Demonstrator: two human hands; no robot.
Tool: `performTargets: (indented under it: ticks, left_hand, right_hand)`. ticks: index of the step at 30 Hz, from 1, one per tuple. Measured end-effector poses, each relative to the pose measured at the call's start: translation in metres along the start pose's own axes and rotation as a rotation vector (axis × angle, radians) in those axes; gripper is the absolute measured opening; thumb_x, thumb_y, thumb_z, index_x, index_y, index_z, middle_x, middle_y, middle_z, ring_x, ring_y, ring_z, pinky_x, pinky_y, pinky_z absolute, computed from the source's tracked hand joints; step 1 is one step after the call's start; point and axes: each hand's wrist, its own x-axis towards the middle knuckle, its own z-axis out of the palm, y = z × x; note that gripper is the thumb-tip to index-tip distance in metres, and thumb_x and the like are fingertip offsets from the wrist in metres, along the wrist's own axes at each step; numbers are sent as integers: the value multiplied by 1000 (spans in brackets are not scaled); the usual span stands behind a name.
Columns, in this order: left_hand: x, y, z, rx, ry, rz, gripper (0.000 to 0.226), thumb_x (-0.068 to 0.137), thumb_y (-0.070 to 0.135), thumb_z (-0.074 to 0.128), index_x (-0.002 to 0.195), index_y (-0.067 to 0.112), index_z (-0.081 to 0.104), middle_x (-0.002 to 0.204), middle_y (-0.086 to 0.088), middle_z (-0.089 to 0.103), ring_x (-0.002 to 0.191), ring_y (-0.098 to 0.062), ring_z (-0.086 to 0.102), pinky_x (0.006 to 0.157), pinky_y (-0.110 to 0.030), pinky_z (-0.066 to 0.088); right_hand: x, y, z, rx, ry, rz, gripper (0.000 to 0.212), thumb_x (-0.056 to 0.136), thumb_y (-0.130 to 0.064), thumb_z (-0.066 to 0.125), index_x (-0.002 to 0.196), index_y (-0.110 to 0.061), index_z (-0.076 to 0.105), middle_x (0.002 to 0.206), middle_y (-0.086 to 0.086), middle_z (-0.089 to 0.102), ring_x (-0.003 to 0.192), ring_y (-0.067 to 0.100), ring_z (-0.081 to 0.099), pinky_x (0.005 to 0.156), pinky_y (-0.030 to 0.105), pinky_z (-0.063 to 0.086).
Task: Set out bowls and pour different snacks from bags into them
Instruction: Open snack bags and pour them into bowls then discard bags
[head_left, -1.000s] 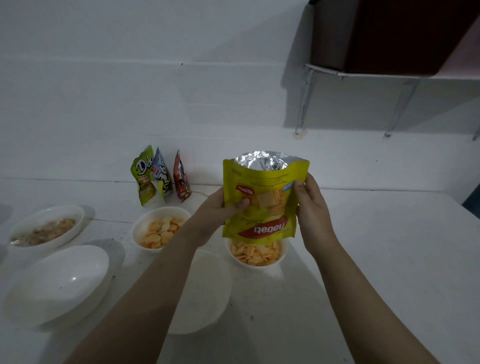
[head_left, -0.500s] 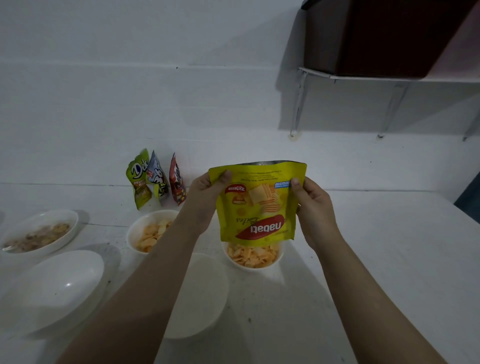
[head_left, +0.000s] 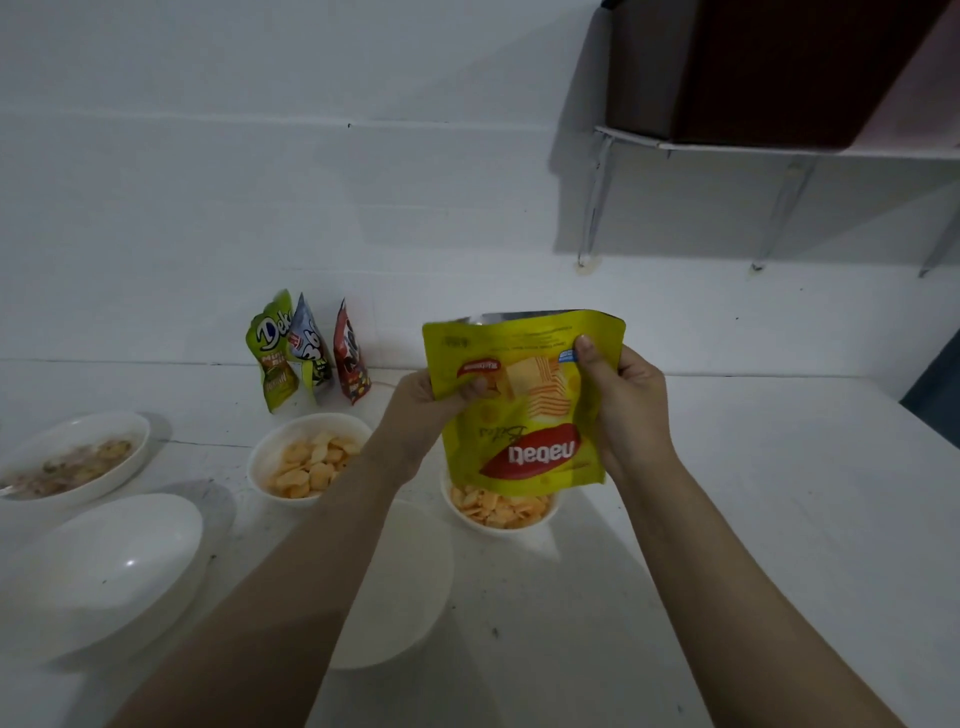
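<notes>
Left hand (head_left: 421, 402) and right hand (head_left: 626, 400) gripping upside-down yellow bag (head_left: 524, 405), three bags (head_left: 306, 353) behind

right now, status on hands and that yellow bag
Left hand and right hand both grip yellow bag. Bag upside down above chip bowl. Nothing in the way.

The bag (head_left: 524, 400) between the hands is yellow, with an inverted red oval logo in white lettering, orange-striped wafer artwork and a silver foil lining. Below it, a white bowl (head_left: 501, 512) contains orange snacks. Left of the left hand (head_left: 431, 405), a white bowl (head_left: 306, 457) contains pale orange pieces. Further left stand green (head_left: 270, 353), blue-grey (head_left: 310, 353) and red packets (head_left: 350, 364).
</notes>
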Motion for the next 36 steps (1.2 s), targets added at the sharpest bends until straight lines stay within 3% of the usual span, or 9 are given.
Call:
performTargets:
  ticks: [9,16,18,20,22,24,26,30,36]
  left_hand:
    - [-7,-16,-4,120,-73,-85,15,88,14,68,98,26,71,85,16,76,79,0,71,61,-13,53]
    - [-10,-30,-13,275,-167,-177,18,88,16,69,105,20,69,93,12,74,85,-8,72,67,-18,56]
    - [-8,-30,-16,361,-165,-158,15,88,24,70,101,31,69,96,14,73,95,-16,71,76,-24,57]
    - [-2,-20,-17,453,-190,-119,15,88,36,68,103,40,66,103,19,70,101,-9,66,86,-27,53]
    - [3,0,-10,368,-149,-44,24,89,41,63,111,35,65,112,14,69,104,-5,63,90,-25,49]
    - [11,21,-1,110,-54,19,31,89,40,59,113,23,67,114,-1,71,107,-19,66,91,-34,53]
    - [17,34,8,-46,7,57,23,94,30,57,108,16,69,107,-9,73,100,-26,69,86,-40,57]
    - [21,27,13,-104,97,79,21,98,20,53,106,7,68,97,-12,72,89,-25,70,76,-39,59]
    - [17,24,11,-181,136,75,21,101,17,48,99,8,66,82,-1,75,77,-16,71,66,-31,58]
  right_hand:
    - [3,-6,3,-20,-35,-21,15,92,-21,67,85,-11,76,90,14,77,84,32,73,82,52,59]
    - [8,-16,0,-19,-6,-63,17,95,-19,63,84,-11,74,86,11,76,79,27,73,78,47,61]
    - [6,-13,-2,-29,2,-64,17,95,-19,62,85,-12,74,86,10,77,79,26,74,76,45,61]
    - [5,-11,-5,-55,33,-69,18,95,-21,64,83,-13,75,84,10,77,78,27,74,76,45,61]
    - [6,-11,-8,-130,28,-89,18,93,-25,66,84,-13,75,85,13,77,82,34,74,79,50,61]
    - [3,-9,-10,-186,10,-106,18,93,-26,66,85,-13,75,86,12,77,84,34,74,78,49,61]
    - [-1,-8,-10,-200,3,-114,17,94,-25,65,88,-13,75,84,6,78,80,26,75,72,41,62]
    - [-9,-7,-14,-255,-58,-136,10,93,-20,66,91,-13,73,78,-3,77,71,14,73,63,27,59]
    - [-17,22,-18,-613,-181,4,5,84,-33,77,85,-36,74,92,-2,79,83,18,76,82,48,61]
